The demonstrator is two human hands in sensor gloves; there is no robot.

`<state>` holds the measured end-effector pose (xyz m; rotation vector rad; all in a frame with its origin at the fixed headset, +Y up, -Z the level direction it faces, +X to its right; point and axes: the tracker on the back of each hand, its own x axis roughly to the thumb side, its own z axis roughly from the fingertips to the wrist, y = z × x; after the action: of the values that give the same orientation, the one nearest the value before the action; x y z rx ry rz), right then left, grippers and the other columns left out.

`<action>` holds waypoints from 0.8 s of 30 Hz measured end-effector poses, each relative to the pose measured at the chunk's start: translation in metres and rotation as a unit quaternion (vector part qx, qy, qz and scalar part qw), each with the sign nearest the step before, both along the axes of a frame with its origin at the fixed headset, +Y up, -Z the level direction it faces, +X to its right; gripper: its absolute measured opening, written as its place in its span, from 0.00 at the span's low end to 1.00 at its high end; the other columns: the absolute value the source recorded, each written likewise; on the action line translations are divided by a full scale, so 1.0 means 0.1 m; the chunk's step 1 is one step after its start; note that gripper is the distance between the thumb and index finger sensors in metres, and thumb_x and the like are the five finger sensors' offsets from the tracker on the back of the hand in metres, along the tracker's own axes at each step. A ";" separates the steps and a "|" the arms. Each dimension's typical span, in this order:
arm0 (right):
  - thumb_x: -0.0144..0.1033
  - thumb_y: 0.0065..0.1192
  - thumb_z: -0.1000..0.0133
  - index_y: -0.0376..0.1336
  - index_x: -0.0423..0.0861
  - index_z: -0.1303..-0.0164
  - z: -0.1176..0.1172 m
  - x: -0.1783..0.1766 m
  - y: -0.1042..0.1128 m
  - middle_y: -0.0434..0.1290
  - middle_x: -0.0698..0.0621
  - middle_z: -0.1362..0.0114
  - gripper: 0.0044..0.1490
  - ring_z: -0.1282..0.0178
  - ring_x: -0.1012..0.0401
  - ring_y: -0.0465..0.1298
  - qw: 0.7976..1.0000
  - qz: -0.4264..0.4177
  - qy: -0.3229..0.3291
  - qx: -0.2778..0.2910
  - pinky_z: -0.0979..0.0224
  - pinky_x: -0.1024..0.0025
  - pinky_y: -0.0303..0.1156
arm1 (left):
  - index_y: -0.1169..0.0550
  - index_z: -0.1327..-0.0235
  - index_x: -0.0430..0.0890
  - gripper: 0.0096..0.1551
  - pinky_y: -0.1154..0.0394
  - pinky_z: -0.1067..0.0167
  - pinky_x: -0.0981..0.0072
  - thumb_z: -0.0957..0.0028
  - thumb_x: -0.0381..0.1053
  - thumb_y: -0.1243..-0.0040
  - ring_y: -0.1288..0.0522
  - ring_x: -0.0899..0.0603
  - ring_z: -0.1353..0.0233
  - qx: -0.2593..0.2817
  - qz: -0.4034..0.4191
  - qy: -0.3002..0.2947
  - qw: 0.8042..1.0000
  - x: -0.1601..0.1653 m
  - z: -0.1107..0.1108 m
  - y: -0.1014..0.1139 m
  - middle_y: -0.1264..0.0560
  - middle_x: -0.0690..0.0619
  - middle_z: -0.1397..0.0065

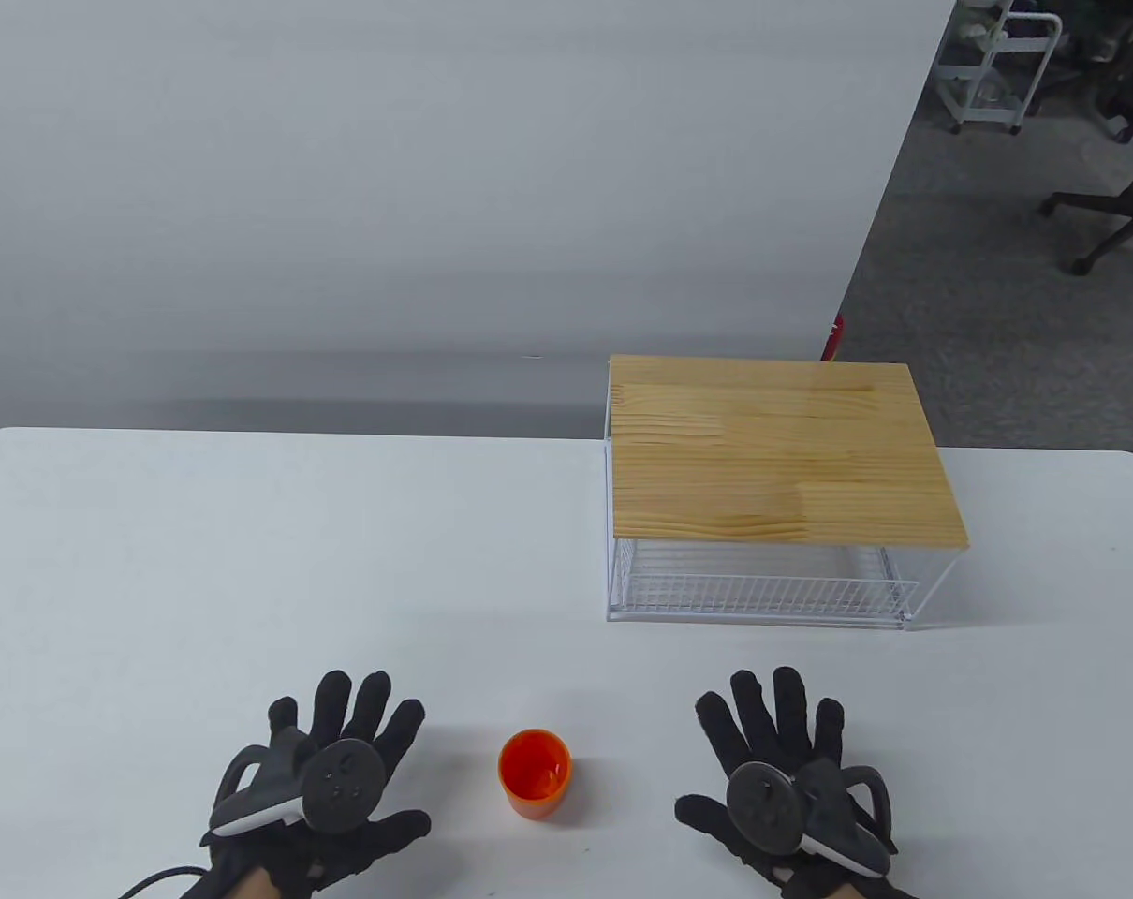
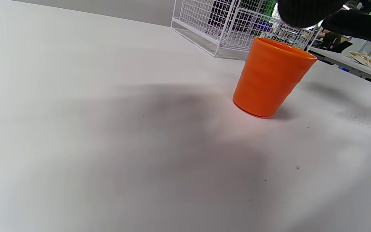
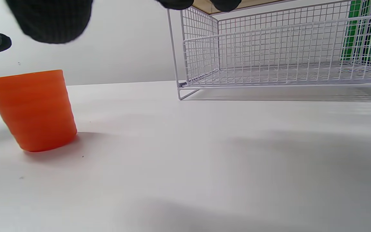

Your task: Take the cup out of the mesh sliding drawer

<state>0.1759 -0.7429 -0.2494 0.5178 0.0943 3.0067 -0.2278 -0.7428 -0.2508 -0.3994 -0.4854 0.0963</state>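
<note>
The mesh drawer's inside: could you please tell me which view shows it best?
The right wrist view: it looks straight through the mesh drawer, showing nothing inside. The table view shows only its front under the wooden top; the left wrist view catches one corner.

White table (image 1: 248, 581); office chair (image 1: 1114, 220) behind, blurry.

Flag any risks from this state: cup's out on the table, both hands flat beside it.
1. The orange cup stands upright and unheld between the left hand and right hand; a careless sweep by either hand could probably tip it.
2. The cup sits near the table's front edge, so a knock toward the person might send it off.
3. The mesh drawer looks empty; whether it is fully pushed in is unclear.
</note>
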 end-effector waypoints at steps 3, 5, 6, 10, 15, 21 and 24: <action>0.74 0.51 0.49 0.39 0.49 0.14 0.00 0.00 0.00 0.38 0.34 0.09 0.62 0.17 0.28 0.33 1.000 0.003 0.003 -0.001 0.27 0.17 0.34 | 0.69 0.19 0.48 0.60 0.77 0.46 0.15 0.42 0.77 0.58 0.78 0.19 0.26 0.002 0.003 0.001 1.000 -0.01 0.00 0.00 0.77 0.35 0.19; 0.74 0.50 0.49 0.39 0.49 0.14 0.00 0.00 -0.01 0.38 0.34 0.09 0.62 0.17 0.28 0.32 1.000 0.004 0.003 -0.006 0.28 0.16 0.34 | 0.69 0.19 0.48 0.60 0.77 0.46 0.15 0.42 0.77 0.58 0.78 0.19 0.25 0.001 0.005 0.002 1.000 -0.02 -0.01 0.00 0.76 0.35 0.19; 0.74 0.50 0.49 0.39 0.49 0.14 0.00 0.00 -0.02 0.38 0.33 0.09 0.62 0.17 0.28 0.32 1.000 0.003 0.002 -0.008 0.28 0.17 0.33 | 0.69 0.19 0.48 0.60 0.77 0.46 0.15 0.42 0.77 0.58 0.78 0.19 0.26 0.001 0.005 0.002 1.000 -0.02 -0.01 0.00 0.76 0.35 0.19; 0.74 0.49 0.49 0.39 0.48 0.14 0.00 0.00 -0.02 0.37 0.33 0.09 0.62 0.17 0.28 0.32 1.000 0.000 0.006 -0.010 0.28 0.16 0.33 | 0.69 0.19 0.48 0.60 0.77 0.46 0.15 0.42 0.77 0.58 0.78 0.19 0.26 -0.002 0.013 0.001 1.000 -0.02 -0.01 0.01 0.77 0.35 0.20; 0.75 0.47 0.49 0.38 0.48 0.14 0.01 -0.01 -0.02 0.37 0.32 0.10 0.62 0.18 0.28 0.31 1.000 0.003 0.011 -0.007 0.28 0.16 0.32 | 0.69 0.19 0.48 0.60 0.77 0.46 0.15 0.42 0.77 0.58 0.78 0.19 0.26 0.000 0.010 -0.001 1.000 -0.02 -0.01 0.00 0.77 0.35 0.19; 0.75 0.46 0.49 0.38 0.48 0.14 0.01 -0.02 -0.02 0.36 0.32 0.10 0.62 0.18 0.28 0.31 1.000 0.005 0.013 -0.014 0.29 0.16 0.32 | 0.69 0.19 0.48 0.60 0.77 0.46 0.15 0.42 0.77 0.58 0.78 0.19 0.25 0.000 0.011 0.000 1.000 -0.02 -0.01 0.00 0.77 0.35 0.19; 0.75 0.45 0.49 0.38 0.48 0.14 0.02 -0.02 -0.02 0.36 0.32 0.10 0.62 0.18 0.28 0.31 1.000 0.003 0.014 -0.014 0.29 0.16 0.32 | 0.69 0.19 0.48 0.60 0.77 0.46 0.15 0.43 0.78 0.59 0.78 0.19 0.26 0.001 0.011 -0.001 1.000 -0.02 -0.01 0.00 0.77 0.35 0.19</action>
<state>0.1741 -0.7449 -0.2479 0.5587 0.1408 2.9996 -0.2294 -0.7427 -0.2516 -0.3923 -0.4909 0.1165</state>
